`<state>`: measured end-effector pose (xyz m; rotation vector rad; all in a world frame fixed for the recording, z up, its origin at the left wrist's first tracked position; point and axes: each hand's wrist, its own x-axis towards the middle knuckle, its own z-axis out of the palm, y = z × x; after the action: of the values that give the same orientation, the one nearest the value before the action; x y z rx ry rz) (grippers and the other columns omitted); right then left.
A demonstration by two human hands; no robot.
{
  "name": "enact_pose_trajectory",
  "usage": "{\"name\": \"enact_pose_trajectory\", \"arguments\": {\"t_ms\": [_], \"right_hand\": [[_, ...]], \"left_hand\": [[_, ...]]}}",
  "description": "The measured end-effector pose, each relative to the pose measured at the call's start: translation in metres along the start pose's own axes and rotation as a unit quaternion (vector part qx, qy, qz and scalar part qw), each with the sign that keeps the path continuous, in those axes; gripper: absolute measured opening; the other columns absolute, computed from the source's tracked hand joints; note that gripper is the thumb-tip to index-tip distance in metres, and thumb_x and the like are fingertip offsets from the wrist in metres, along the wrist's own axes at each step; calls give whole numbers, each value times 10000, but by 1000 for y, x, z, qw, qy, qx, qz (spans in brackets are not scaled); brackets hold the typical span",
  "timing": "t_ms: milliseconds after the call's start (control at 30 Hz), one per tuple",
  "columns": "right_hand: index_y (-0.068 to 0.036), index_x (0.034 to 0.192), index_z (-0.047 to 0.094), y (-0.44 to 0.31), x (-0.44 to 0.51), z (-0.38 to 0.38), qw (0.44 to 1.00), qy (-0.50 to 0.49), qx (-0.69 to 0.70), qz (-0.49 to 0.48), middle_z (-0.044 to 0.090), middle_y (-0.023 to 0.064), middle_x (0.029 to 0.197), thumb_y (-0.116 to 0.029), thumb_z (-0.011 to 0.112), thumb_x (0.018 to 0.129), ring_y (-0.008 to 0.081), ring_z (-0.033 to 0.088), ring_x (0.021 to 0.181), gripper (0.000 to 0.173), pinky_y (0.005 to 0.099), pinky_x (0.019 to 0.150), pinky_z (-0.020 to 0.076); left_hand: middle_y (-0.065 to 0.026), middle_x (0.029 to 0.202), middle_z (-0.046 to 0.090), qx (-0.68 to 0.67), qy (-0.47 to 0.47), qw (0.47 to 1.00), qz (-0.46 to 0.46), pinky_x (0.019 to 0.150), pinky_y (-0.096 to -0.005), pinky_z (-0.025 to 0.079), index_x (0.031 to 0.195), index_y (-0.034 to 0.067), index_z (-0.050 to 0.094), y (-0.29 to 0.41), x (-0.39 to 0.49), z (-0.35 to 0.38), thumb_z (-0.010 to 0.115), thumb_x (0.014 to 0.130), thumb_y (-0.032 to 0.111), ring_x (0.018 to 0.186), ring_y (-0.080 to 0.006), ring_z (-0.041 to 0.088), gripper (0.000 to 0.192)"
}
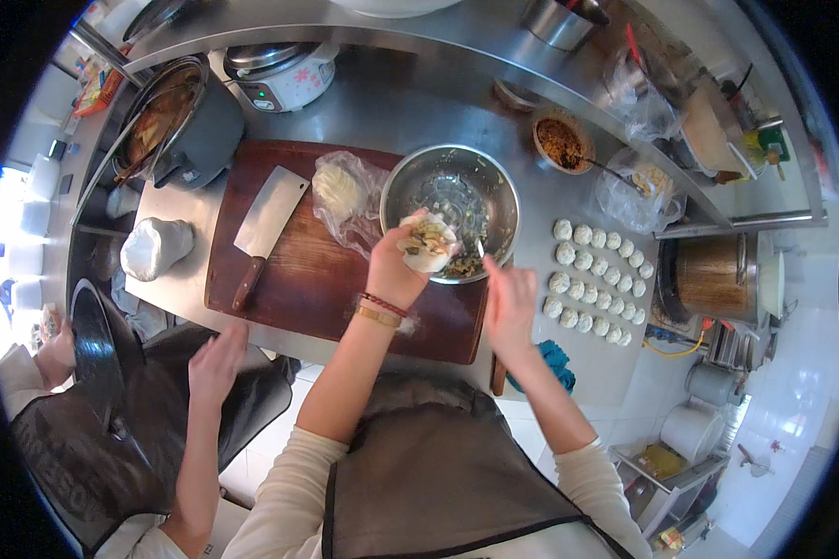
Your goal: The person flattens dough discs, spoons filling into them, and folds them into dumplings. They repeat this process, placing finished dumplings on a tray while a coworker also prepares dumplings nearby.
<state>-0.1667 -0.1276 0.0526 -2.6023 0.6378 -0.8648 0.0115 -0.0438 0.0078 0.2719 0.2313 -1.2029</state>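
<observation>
My left hand (402, 269) holds a flat round dough wrapper (430, 260) with chopped filling on it, over the near edge of a steel mixing bowl (400, 189). Bits of chopped filling cling inside the bowl. My right hand (510, 300), slightly blurred, is at the bowl's right rim, its fingers on a thin light-coloured utensil (480, 248) that points into the bowl. Left of the bowl, a lump of dough (339, 191) lies in clear plastic on a dark red cutting board (307, 293). A cleaver (269, 216) rests on the board's left part.
Rows of small filled dumplings (589, 293) lie right of the bowl. Behind them are a bowl of chili sauce (561, 143) and a plastic bag (640, 189). A rice cooker (283, 77) and a large pot (213, 129) stand at the back left. A co-worker's hand (217, 363) is at the counter's near left edge.
</observation>
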Motion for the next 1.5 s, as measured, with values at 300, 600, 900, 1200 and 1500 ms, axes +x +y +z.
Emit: {"name": "enact_pose_trajectory", "arguments": {"t_ms": [300, 600, 900, 1200, 1500], "right_hand": [[-90, 959, 706, 64, 38, 11, 940, -251, -226, 56, 682, 84, 822, -70, 626, 732, 271, 580, 891, 242, 424, 794, 429], [-100, 1001, 728, 53, 29, 43, 943, -303, 30, 137, 701, 81, 836, -97, 551, 869, 290, 606, 794, 221, 394, 796, 475], [-81, 1116, 701, 34, 26, 3, 894, -258, 226, 288, 580, 23, 717, -37, 554, 892, 109, 563, 674, 272, 285, 637, 457], [-75, 1208, 653, -26, -4, -16, 987, -125, -17, -99, 539, 38, 940, 85, 635, 683, 246, 477, 859, 550, 361, 785, 410], [-84, 1164, 670, -3, 20, -8, 995, -79, -47, 29, 577, 64, 879, 47, 614, 753, 249, 511, 869, 435, 378, 795, 407]], "left_hand": [[-151, 1265, 580, 41, 21, 999, 22, 1015, -524, 445, 1258, 45, 531, 53, -51, -37, 476, 974, 183, 1201, -341, 545, 320], [-169, 1314, 549, 43, 43, 996, -62, 1031, -576, 408, 1275, 51, 525, 2, -62, -61, 494, 956, 203, 1216, -384, 522, 355], [-172, 1353, 519, 47, 30, 997, -47, 1054, -513, 416, 1344, 34, 460, 16, -58, -43, 422, 999, 206, 1246, -346, 509, 387], [-115, 1284, 566, 58, 13, 997, -40, 1007, -467, 458, 1374, 51, 450, 11, -35, -15, 416, 1025, 264, 1178, -293, 554, 410], [-152, 1327, 526, 46, -22, 998, -39, 1034, -499, 427, 1350, 35, 456, 30, -40, -13, 437, 1012, 245, 1215, -327, 525, 399]]}}
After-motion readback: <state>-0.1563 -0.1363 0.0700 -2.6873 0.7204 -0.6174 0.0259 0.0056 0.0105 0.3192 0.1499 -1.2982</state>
